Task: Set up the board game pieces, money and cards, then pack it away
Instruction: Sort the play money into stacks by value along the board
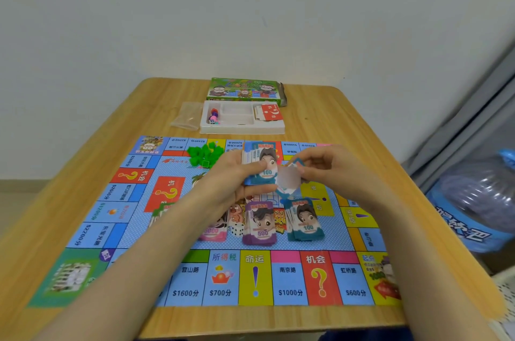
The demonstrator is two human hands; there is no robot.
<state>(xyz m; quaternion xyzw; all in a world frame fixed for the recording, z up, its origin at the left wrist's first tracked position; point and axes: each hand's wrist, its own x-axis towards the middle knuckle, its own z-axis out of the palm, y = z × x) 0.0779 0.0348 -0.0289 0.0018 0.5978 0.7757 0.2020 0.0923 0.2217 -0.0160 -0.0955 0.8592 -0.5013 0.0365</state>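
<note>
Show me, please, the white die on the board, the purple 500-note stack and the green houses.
white die (237, 230), head view, top face
purple 500-note stack (260, 222), head view, top note
green houses (204, 155), head view, pile's middle

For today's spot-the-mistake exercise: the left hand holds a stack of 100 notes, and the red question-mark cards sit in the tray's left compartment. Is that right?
No. The head view shows the red question-mark cards in the right compartment of the tray; the left one holds small coloured pieces. The left hand does hold the stack of 100 notes.
</note>
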